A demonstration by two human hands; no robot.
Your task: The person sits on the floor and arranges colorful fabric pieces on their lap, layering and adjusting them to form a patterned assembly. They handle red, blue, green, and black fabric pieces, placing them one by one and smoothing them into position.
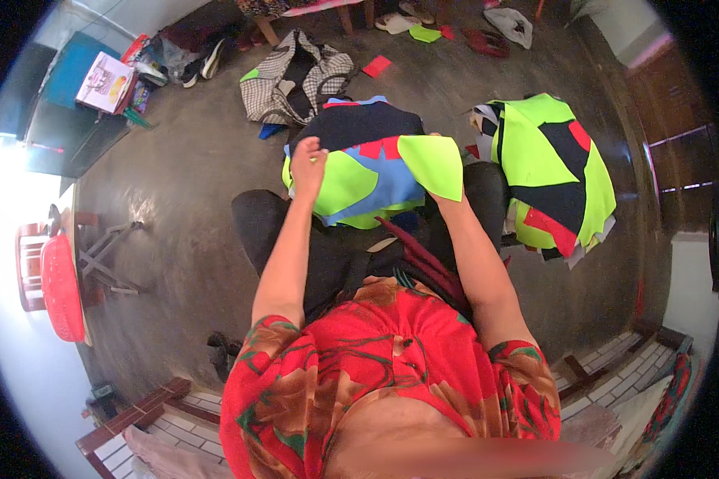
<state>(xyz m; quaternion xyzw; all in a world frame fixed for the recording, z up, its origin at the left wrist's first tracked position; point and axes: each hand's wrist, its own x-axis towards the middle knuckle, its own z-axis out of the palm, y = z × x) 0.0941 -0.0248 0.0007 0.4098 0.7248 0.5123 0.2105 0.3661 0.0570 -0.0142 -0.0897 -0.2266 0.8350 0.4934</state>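
Sorting-type handling, by my reading: one smooth lime-green fabric piece with a rounded corner (431, 164) is over the lap, draped across the right hand (446, 201), which goes in beneath it. Right fingers mostly hidden by the cloth; cannot tell how far they are closed, though the piece seems supported there. Left hand (307, 168) raised, fingers loosely curled toward the thumb; whether they pinch an edge, cannot tell. Right of and below the left fingers, a multicoloured heap of flat fabric offcuts (351, 180) lies between the knees, lime, blue and red showing; beyond the fingers, a broad matt black fabric piece (363, 121). Next move would likely call for a firm grip on the lime piece's edge, keeping it flat (thin stuff, probably floppy). Its face looks plain and even, lower corner hanging free. Well right of the right fingers, a second layered pile of lime, black and red cloth (527, 152) rests on the floor.
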